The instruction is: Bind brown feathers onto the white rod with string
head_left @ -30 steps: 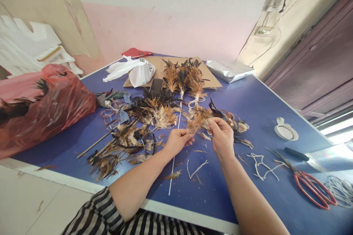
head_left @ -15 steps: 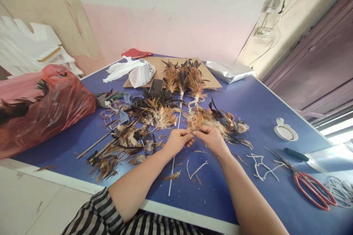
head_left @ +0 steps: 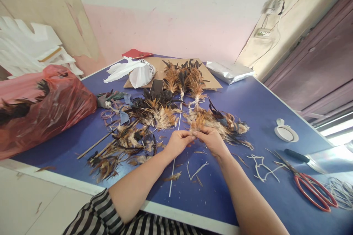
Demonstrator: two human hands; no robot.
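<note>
My left hand (head_left: 179, 142) and my right hand (head_left: 210, 138) meet over the middle of the blue table, fingertips pinched close together. Tawny feathers (head_left: 198, 123) stick up from my right fingers, which are closed on their lower ends. The left thumb and fingers are pinched at the same spot, and what lies between them is too small to make out. Behind and right of my hands lies a pile of brown and black feathers (head_left: 227, 125). Another heap of feathers (head_left: 158, 114) spreads to the left. Tied feather bunches (head_left: 183, 75) rest farther back on cardboard.
Red-handled scissors (head_left: 314, 191), a dark-handled knife (head_left: 298, 155) and white string (head_left: 261, 169) lie at right, near a small white dish (head_left: 286, 133). A red plastic bag (head_left: 63, 106) of feathers stands at left. A thin white line (head_left: 173, 170) runs down the table.
My left fingers have straightened a little and come up to my right fingertips. The right hand keeps nearly the same place with the feathers.
</note>
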